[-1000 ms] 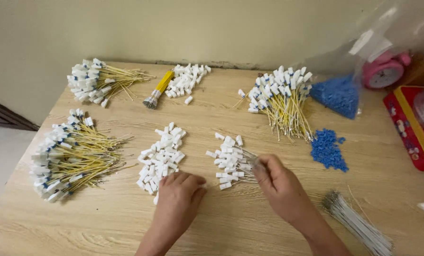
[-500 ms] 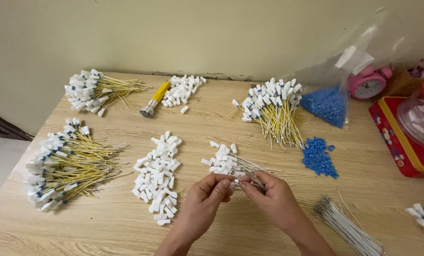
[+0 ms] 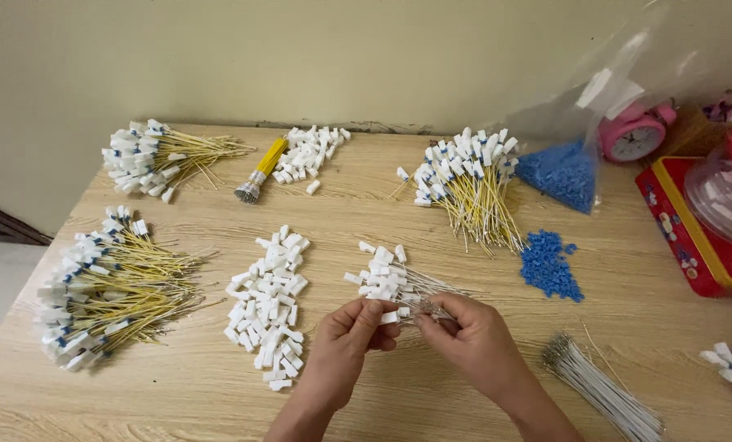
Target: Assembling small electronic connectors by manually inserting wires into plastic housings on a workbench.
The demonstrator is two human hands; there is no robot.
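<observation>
Both hands meet near the table's (image 3: 219, 409) near edge, at centre. The left hand (image 3: 345, 348) pinches a small white block (image 3: 389, 316) between thumb and fingers. The right hand (image 3: 472, 340) pinches what looks like a thin wire (image 3: 426, 308) at the block, though it is too fine to be sure. Just beyond lies a small bunch of capped wires (image 3: 395, 281). A loose block pile (image 3: 269, 303) sits left, blue beads (image 3: 550, 266) far right, bare wires (image 3: 603, 389) near right.

A single head-worn camera looks steeply down and forward over the bench (image 3: 628, 327) from its near edge, close above the work, reaching the wall (image 3: 300, 57) beyond the far edge.
</observation>
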